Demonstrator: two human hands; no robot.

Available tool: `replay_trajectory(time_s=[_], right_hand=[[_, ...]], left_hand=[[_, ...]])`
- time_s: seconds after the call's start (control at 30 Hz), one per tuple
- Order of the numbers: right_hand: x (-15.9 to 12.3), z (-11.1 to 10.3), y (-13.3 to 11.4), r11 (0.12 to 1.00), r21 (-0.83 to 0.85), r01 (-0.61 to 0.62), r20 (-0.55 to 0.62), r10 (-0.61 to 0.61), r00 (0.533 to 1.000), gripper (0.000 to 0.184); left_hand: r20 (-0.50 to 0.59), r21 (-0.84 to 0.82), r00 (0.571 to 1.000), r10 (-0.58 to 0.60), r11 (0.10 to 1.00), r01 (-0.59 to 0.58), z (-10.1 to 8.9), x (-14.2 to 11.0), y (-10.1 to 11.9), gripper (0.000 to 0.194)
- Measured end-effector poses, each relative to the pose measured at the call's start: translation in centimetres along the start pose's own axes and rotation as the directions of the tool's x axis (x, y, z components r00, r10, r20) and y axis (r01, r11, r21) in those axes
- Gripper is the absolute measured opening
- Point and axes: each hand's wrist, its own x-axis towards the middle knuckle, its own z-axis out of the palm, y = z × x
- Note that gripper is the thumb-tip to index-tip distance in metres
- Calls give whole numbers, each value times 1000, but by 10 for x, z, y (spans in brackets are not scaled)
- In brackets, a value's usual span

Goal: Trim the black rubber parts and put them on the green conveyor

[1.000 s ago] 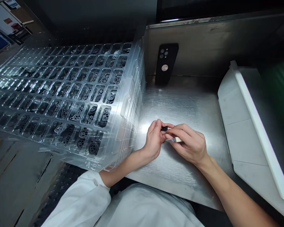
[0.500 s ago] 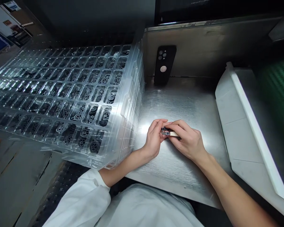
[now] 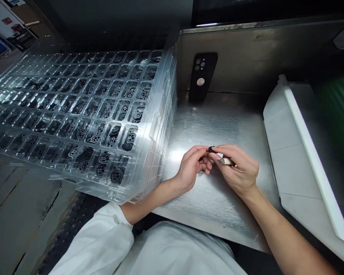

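Observation:
Over the metal worktop, my left hand [image 3: 190,168] is closed in a pinch on a small black part [image 3: 211,149], its other fingers curled below. My right hand [image 3: 238,168] meets it, thumb and index fingertips at the same black part. Inside the right hand's grip lies a small cutter with a cream handle [image 3: 228,162]; its metal end points left and is partly covered by fingers. A bit of black also shows under the left thumb; the exact shape of the part is hidden.
Stacked clear plastic trays [image 3: 153,141] with small black wheel-like parts in their pockets stand on the left. A black phone [image 3: 202,78] leans against the back wall of the metal worktop [image 3: 215,214]. On the right sits a white bin [image 3: 292,152], with green mesh beyond.
My right hand has moved slightly right, drawing the cutter back from the left fingers. The black part now shows at the fingertips of both hands. The view has shifted a little.

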Motion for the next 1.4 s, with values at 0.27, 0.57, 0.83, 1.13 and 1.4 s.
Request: replay_trajectory(time_s=[0.27,0.57,0.83,1.13,1.4], right_hand=[[0,3,-1,998,21,56,32,-57,998,27],[2,2,-7,978,127,-165,16,164,986,15],[-8,3,0,896,138,-421,12,424,906,9],[-1,1,-3,930,131,-343,47,340,939,7],[-2,1,-2,907,124,-402,9,404,915,6]], left_hand=[[36,3,999,-22,1000,22,-1,-1,2,43],[23,68,1000,5,998,-7,0,-2,3,44],[18,107,1000,16,994,-18,1,-2,3,40],[75,152,995,65,985,-76,-1,-3,3,45],[109,189,989,97,975,-117,0,-2,3,48]])
